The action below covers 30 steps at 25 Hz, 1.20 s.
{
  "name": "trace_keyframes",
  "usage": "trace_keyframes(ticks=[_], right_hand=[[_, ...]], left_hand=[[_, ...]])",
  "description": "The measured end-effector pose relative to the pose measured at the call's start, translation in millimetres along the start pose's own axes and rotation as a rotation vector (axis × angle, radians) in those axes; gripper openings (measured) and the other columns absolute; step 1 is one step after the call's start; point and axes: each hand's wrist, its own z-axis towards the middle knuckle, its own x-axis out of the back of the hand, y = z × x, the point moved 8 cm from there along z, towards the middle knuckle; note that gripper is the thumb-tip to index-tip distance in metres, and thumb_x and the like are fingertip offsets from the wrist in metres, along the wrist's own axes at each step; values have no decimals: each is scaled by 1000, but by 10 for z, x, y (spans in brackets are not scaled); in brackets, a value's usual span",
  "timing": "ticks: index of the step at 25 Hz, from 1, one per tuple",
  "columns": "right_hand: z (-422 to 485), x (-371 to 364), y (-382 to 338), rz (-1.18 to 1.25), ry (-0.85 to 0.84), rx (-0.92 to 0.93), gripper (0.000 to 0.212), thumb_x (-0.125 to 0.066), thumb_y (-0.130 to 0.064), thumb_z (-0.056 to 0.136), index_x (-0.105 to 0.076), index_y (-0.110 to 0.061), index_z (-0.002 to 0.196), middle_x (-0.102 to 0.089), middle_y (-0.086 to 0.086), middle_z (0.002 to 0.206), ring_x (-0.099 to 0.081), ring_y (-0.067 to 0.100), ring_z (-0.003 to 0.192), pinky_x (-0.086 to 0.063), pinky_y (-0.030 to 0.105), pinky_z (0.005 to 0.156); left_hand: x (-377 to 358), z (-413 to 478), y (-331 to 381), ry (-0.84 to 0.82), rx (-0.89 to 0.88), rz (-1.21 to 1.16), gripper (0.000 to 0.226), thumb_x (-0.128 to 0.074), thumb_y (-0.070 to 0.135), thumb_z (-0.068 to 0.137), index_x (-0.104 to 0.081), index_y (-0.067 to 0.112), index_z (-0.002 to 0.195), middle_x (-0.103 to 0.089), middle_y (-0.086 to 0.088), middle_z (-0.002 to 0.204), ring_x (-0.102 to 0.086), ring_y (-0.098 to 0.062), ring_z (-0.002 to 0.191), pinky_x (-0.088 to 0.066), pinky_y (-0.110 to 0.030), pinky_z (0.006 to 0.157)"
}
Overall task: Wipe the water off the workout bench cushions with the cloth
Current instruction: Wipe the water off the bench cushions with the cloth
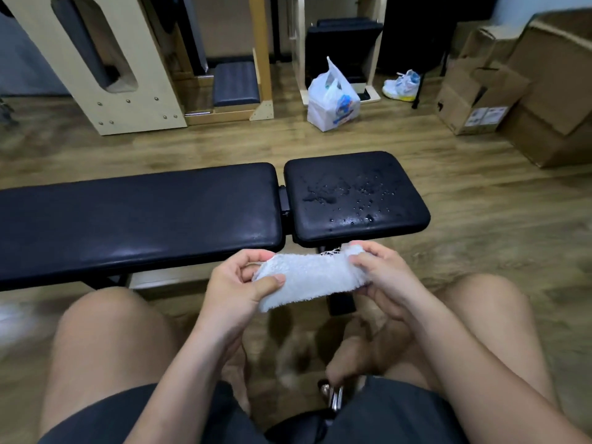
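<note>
A black workout bench lies across the view in front of my knees. Its long back cushion (pixel 137 219) looks mostly dry with a faint sheen. The shorter seat cushion (pixel 355 197) to the right carries puddles and scattered water drops (pixel 346 195). Both my hands hold a white terry cloth (pixel 307 277) stretched between them, just in front of the bench's near edge. My left hand (pixel 237 283) pinches its left end and my right hand (pixel 381 274) grips its right end.
Wooden floor all around. A white plastic bag (pixel 333 97) stands beyond the bench, a pair of sneakers (pixel 402 84) lies further right, and cardboard boxes (pixel 512 91) are stacked at the far right. Wooden gym equipment (pixel 105 68) lines the back. My bare knees frame the foreground.
</note>
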Motion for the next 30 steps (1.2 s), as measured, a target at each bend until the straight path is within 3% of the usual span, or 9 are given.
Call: trace_keyframes(ticks=[4, 8, 11, 14, 18, 22, 25, 28, 30], right_hand=[[103, 267, 56, -31, 55, -36, 20, -65, -11, 86, -65, -12, 106, -66, 7, 84, -64, 17, 64, -49, 27, 57], [283, 594, 288, -378, 161, -16, 64, -90, -48, 44, -58, -38, 99, -65, 6, 101, -67, 30, 86, -58, 46, 69], [587, 825, 88, -391, 234, 94, 39, -81, -22, 73, -60, -31, 104, -70, 5, 96, -69, 22, 83, -58, 42, 79], [848, 1017, -212, -254, 238, 129, 27, -62, -2, 88, -63, -23, 106, -71, -3, 87, -65, 0, 68, -55, 27, 66], [1206, 1196, -403, -217, 250, 109, 20, -58, -14, 83, -70, -25, 95, -61, 6, 83, -54, 20, 74, -44, 39, 69], [1452, 1212, -644, -489, 154, 146, 34, -78, -13, 77, -59, -30, 99, -65, 5, 95, -63, 23, 81, -55, 44, 75], [1595, 1460, -834, -621, 223, 135, 31, -74, -7, 81, -59, -27, 101, -70, 5, 87, -66, 5, 66, -54, 20, 65], [1713, 1719, -958, -686, 268, 106, 23, -70, -5, 84, -65, -18, 103, -70, 11, 83, -66, 23, 69, -50, 15, 57], [1782, 1758, -968, -711, 257, 96, 20, -70, 1, 83, -65, -6, 101, -62, 5, 72, -58, 22, 60, -52, 14, 55]], left_hand=[[-47, 304, -123, -65, 95, 83, 29, -65, -7, 80, -70, 17, 96, -73, -16, 91, -66, -24, 77, -50, -32, 68], [-396, 485, -218, -180, 158, 33, 33, -64, -9, 79, -68, 14, 101, -71, -7, 75, -58, -22, 70, -44, -27, 61], [-526, 750, -92, -178, 140, -21, 37, -67, -8, 69, -68, 11, 100, -70, -10, 75, -64, -15, 65, -52, -19, 57], [-470, 1087, 7, -50, 56, 155, 35, -73, -4, 68, -69, 16, 97, -63, 1, 72, -58, -6, 59, -47, -13, 51], [-641, 1415, -74, 70, 52, 238, 37, -77, -5, 68, -67, 14, 98, -60, 14, 65, -55, 2, 59, -47, -9, 56], [-712, 1686, -107, 124, 20, 218, 37, -75, -9, 69, -66, 12, 99, -56, 7, 71, -52, 3, 60, -46, -8, 61], [-733, 1846, -171, 168, -16, 348, 35, -76, -8, 73, -65, 17, 95, -51, 4, 74, -46, 1, 56, -41, -7, 58], [-771, 1979, -253, 219, -36, 497, 33, -77, 0, 75, -64, 25, 93, -54, 5, 74, -46, -9, 58, -42, -14, 61], [-793, 1996, -217, 294, -79, 629, 30, -76, 4, 77, -64, 23, 97, -59, 4, 82, -54, -14, 71, -45, -22, 73]])
